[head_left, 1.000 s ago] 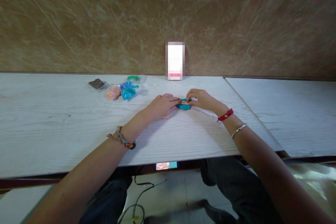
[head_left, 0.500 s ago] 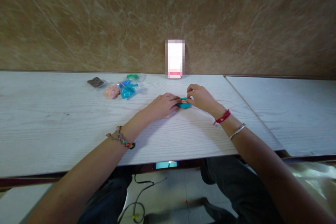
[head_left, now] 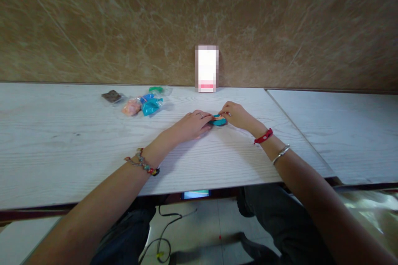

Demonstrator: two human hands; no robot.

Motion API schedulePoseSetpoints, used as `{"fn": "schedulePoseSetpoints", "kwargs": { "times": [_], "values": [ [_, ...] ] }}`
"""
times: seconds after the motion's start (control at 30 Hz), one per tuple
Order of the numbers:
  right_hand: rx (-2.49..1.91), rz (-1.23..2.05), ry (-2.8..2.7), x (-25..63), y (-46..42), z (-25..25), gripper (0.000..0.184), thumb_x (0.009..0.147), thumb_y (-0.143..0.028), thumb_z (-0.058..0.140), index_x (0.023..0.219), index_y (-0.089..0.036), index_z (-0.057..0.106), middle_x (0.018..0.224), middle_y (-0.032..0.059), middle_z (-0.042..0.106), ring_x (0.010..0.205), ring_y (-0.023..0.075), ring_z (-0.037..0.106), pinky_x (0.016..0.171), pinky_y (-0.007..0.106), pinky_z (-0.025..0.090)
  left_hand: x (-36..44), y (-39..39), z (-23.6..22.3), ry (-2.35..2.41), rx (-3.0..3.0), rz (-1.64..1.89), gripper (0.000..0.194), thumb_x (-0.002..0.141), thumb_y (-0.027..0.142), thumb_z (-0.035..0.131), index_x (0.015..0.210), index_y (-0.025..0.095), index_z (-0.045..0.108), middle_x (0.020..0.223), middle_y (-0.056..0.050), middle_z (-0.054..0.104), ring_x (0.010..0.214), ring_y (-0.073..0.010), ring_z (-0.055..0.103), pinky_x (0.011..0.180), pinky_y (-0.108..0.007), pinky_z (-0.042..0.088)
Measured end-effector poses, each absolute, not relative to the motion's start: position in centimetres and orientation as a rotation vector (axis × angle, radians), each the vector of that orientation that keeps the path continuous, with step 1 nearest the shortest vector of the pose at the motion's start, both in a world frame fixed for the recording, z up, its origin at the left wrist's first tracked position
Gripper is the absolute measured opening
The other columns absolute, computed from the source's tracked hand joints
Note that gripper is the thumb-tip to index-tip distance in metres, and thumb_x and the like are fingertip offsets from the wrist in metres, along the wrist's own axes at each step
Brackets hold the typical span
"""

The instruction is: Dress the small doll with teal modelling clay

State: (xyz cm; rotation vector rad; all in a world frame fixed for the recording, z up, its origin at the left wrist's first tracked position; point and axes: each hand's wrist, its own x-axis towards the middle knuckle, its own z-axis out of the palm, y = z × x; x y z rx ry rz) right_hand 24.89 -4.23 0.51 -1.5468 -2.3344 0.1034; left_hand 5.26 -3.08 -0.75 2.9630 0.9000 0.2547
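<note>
A small teal clay piece [head_left: 219, 121] with an orange bit on top lies on the white wood-grain table [head_left: 77, 153], between my two hands. My left hand [head_left: 194, 122] rests on the table with its fingers curled, and its fingertips touch the left side of the piece. My right hand [head_left: 236, 114] has its fingers pinched together against the right side of the piece. Most of the clay is hidden under my fingers.
Several small bags of coloured clay lie at the back left: brown [head_left: 111, 96], orange-pink [head_left: 131, 107], teal [head_left: 151, 106], green [head_left: 156, 89]. A white card [head_left: 207, 68] leans on the brown marbled wall. A second table [head_left: 342, 132] adjoins on the right.
My right hand's fingers shifted slightly on the clay piece, lifting and coming back down onto it. The left hand stayed put. The view dropped a little.
</note>
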Motion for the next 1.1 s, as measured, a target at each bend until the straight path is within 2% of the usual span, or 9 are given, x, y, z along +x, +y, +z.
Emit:
{"fn": "schedulePoseSetpoints", "kwargs": {
  "times": [0.13,0.27,0.37,0.47,0.57,0.67,0.97,1.1],
  "values": [
    [-1.579,0.092,-2.403,24.97,-4.27,0.4,0.034,0.08,-0.003,0.042,0.097,-0.014,0.07,0.092,0.0105,0.062,0.081,0.0158,0.057,0.077,0.026,0.044,5.27,-3.18,-0.66,0.92,2.973,0.23,0.039,0.089,0.029,0.039,0.125,0.016,0.045,0.132,-0.011,0.047,0.117,-0.0231,0.043,0.093,-0.036,0.038],
    [-1.584,0.048,-2.426,24.89,-4.55,0.83,0.037,0.078,0.001,0.041,0.098,-0.013,0.069,0.094,0.0112,0.061,0.084,0.0155,0.056,0.078,0.025,0.042,5.19,-3.2,-0.63,0.933,2.993,0.183,0.039,0.09,0.031,0.036,0.127,0.018,0.042,0.129,-0.009,0.049,0.116,-0.0218,0.043,0.092,-0.035,0.037],
    [-1.57,0.032,-2.346,24.77,-4.77,1.23,0.031,0.08,-0.002,0.043,0.094,-0.01,0.069,0.094,0.0114,0.061,0.083,0.0147,0.056,0.08,0.025,0.041,5.19,-3.38,-0.53,0.952,3.019,0.175,0.041,0.09,0.032,0.035,0.129,0.02,0.039,0.131,-0.008,0.048,0.118,-0.0225,0.04,0.09,-0.036,0.037],
    [-1.584,0.043,-2.333,24.66,-4.86,1.28,0.02,0.08,-0.011,0.052,0.088,-0.01,0.07,0.088,0.0103,0.061,0.075,0.014,0.054,0.074,0.025,0.042,5.26,-3.6,-0.4,0.946,3.065,0.154,0.044,0.091,0.031,0.032,0.134,0.023,0.033,0.138,-0.004,0.041,0.123,-0.0253,0.034,0.09,-0.038,0.036],
    [-1.617,0.051,-2.343,24.57,-4.89,1.12,0.018,0.08,-0.018,0.056,0.087,-0.011,0.071,0.085,0.0097,0.061,0.071,0.0135,0.053,0.071,0.025,0.041,5.32,-3.69,-0.33,0.903,3.095,0.096,0.044,0.092,0.031,0.026,0.135,0.025,0.032,0.141,-0.001,0.038,0.124,-0.0269,0.032,0.089,-0.04,0.035],
    [-1.587,0.057,-2.359,24.53,-4.93,1.07,0.018,0.08,-0.017,0.057,0.09,-0.012,0.07,0.085,0.0093,0.061,0.072,0.0133,0.053,0.071,0.025,0.04,5.36,-3.71,-0.32,0.901,3.09,0.083,0.043,0.092,0.032,0.025,0.134,0.027,0.034,0.14,0.001,0.039,0.123,-0.0261,0.032,0.089,-0.04,0.034],
    [-1.475,0.077,-2.439,25.18,-4.35,0.62,0.011,0.08,-0.014,0.057,0.082,-0.011,0.067,0.085,0.0076,0.059,0.076,0.0135,0.052,0.071,0.024,0.039,5.6,-3.99,-0.17,0.94,3.077,0.088,0.043,0.092,0.03,0.026,0.133,0.025,0.037,0.137,-0.001,0.043,0.121,-0.026,0.035,0.088,-0.041,0.032],
    [-1.472,0.053,-2.438,25.05,-4.55,0.72,0.015,0.082,-0.014,0.053,0.086,-0.011,0.067,0.085,0.0075,0.06,0.077,0.0135,0.053,0.072,0.024,0.039,5.62,-3.91,-0.38,0.95,3.079,0.115,0.043,0.092,0.031,0.026,0.134,0.025,0.036,0.136,-0.003,0.045,0.122,-0.0259,0.035,0.089,-0.041,0.031]
  ]
}}
